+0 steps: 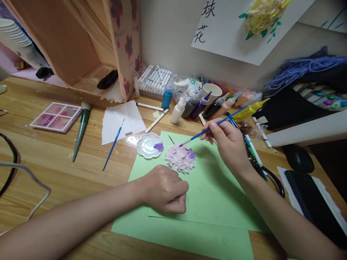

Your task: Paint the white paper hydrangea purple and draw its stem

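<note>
My right hand (226,139) grips a blue paintbrush (200,133), its bristles at the upper edge of a ruffled, pale pink paper flower (180,159). Purple paint colours parts of the flower's upper and right side. The flower lies on green paper (211,191). Closed in a fist, my left hand (166,189) rests on the paper just below the flower; whether anything is inside the fist is hidden. Left of the flower sits a white flower-shaped palette (145,150) with a dab of purple paint (158,146).
Paint bottles (199,108) stand behind the paper, beside a box of markers (155,80). On the left lie a second paintbrush (114,145), white paper (135,113) and a green-handled makeup brush (81,130). A black mouse (299,158) is at the right.
</note>
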Demonstrator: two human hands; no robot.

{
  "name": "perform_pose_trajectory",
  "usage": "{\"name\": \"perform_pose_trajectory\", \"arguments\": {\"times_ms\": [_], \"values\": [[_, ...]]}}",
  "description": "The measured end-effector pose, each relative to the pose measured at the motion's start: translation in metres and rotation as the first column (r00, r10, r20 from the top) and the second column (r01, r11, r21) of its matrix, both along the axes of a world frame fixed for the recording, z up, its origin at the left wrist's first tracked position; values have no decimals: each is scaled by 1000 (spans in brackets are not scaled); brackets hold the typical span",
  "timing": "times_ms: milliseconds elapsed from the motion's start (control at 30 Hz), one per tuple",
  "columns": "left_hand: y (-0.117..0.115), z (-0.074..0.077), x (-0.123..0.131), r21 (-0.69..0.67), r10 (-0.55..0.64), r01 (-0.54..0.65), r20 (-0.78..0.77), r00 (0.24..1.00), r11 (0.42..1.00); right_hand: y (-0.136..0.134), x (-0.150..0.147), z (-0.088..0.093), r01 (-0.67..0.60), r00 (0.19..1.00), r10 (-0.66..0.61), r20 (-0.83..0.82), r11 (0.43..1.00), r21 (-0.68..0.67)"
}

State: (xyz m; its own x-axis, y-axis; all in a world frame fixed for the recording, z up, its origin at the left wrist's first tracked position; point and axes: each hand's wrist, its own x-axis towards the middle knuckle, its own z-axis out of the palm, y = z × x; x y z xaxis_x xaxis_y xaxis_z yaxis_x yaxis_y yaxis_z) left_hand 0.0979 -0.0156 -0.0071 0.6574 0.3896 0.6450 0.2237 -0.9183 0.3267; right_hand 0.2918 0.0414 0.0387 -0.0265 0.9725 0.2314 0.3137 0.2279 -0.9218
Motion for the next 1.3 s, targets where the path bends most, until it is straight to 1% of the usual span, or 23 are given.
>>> {"name": "perform_pose_trajectory", "arguments": {"times_ms": [100,200,333,400,533,600,733,767,833,900,933,1067,1100,1167,1233,1300], "values": [[0,1,0,-6,3,-3,40,999,1000,-1,0,0,-44,999,44,-1,999,-18],[1,1,0,-4,4,-4,32,999,1000,-2,-2,0,-91,996,92,14,994,-63],[0,1,0,-4,2,-2,12,1000,1000,0,1,2,2,1000,-2,5,1000,-19],[0,1,0,-4,4,-4,17,1000,1000,1,3,4,25,999,-25,-20,1000,-6],[0,1,0,-11,0,0,16,1000,1000,1,0,3,-58,998,57,-12,996,-72],[1,1,1,-17,-3,4,18,1000,1000,1,-1,2,-74,997,75,5,993,-89],[1,1,1,-23,-6,7,33,999,1000,0,2,2,4,1000,-4,5,1000,-11],[0,1,1,-25,-6,7,37,999,1000,-1,3,3,3,1000,-3,8,1000,4],[0,1,0,-28,-7,8,39,999,1000,-3,3,5,-46,998,45,41,999,12],[0,1,0,-30,-8,9,38,999,1000,-7,3,6,-102,988,99,114,995,15],[0,1,0,-29,-8,9,35,999,1000,-9,3,6,-110,982,105,156,994,26],[0,1,0,-22,-6,6,7,1000,1000,-17,5,9,-73,965,33,259,986,148],[0,1,0,-20,-6,6,-3,1000,1000,-18,6,11,-91,957,34,290,979,182],[0,0,0,-16,-5,5,-10,1000,1000,-23,7,14,-199,916,92,391,949,244],[0,0,0,-14,0,0,-6,1000,1000,-27,8,17,-358,846,180,502,890,284],[0,0,0,-13,3,-3,1,1000,1000,-33,9,21,-487,782,256,569,820,300]]}}
